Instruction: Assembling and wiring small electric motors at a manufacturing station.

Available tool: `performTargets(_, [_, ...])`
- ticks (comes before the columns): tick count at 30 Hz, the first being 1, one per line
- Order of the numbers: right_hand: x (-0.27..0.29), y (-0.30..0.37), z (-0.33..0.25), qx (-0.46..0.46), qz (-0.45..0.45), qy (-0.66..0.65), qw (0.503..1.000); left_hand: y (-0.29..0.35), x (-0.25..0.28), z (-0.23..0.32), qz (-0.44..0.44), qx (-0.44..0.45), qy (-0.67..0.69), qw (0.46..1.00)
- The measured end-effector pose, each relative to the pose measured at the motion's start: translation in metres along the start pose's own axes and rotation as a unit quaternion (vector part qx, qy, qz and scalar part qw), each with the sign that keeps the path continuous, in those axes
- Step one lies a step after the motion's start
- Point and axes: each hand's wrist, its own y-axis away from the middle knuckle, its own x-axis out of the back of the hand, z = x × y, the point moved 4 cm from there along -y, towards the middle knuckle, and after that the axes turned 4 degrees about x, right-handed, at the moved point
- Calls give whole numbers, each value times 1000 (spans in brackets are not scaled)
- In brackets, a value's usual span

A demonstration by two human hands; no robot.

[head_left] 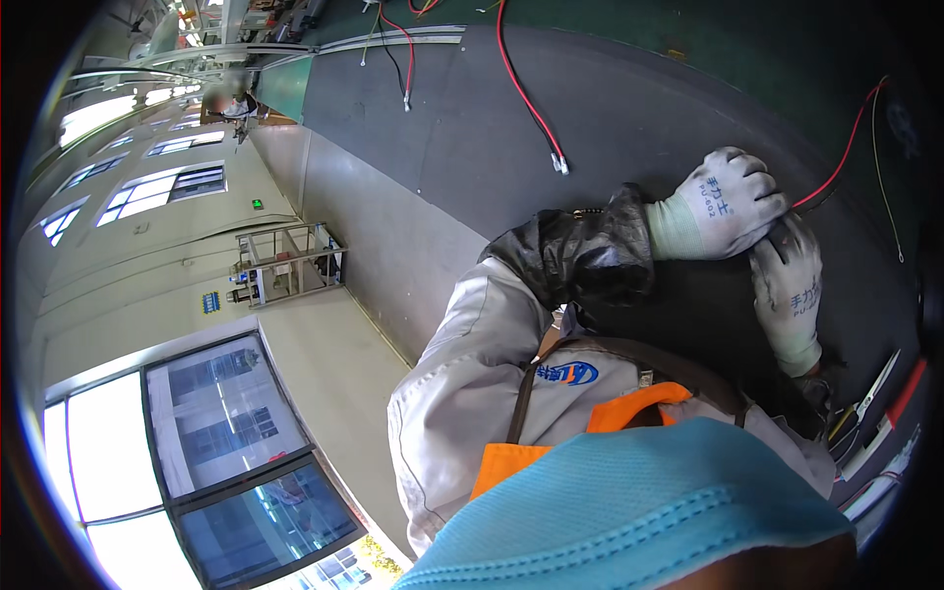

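Both of my hands wear pale grey gloves and meet above the dark grey work mat (600, 118), at the right. My left hand (723, 202) has its fingers curled around the end of a red wire (838, 175), which runs from there up toward the far right. Close against it, my right hand (790, 285) is closed, fingertips touching the left hand's fingers. Something dark shows between the fingers; whether it is a wire end or a stained fingertip cannot be told. The gripped end is hidden. A shiny black sleeve cover (600, 246) wraps my left forearm.
A red and black wire pair (524, 87) with pale connectors lies on the mat; another red wire (408, 59) lies farther left. A thin wire (887, 187) with a ring end hangs at the right. Near my right forearm lie hand tools (878, 385). A metal trolley (290, 261) stands by the wall.
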Motion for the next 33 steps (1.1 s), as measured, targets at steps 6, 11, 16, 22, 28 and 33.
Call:
performTargets(6, [-4, 2, 6, 3, 12, -6, 1000, -2, -2, 1, 11, -4, -4, 1000])
performTargets(11, [-5, 0, 11, 5, -4, 1, 1000, -5, 1, 2, -20, 7, -25, 999])
performTargets(16, [-5, -3, 11, 12, 1, 2, 1000, -4, 0, 1, -39, 11, -29, 999])
performTargets(22, [2, 3, 8, 28, 3, 14, 1000, -1, 1, 3, 14, -9, -2, 1000])
performTargets(28, [3, 3, 6, 14, 14, -1, 1000, 2, -1, 3, 2, -9, -7, 1000])
performTargets(33, [4, 4, 5, 14, 22, -2, 1000, 2, -3, 2, -21, -2, -1, 1000])
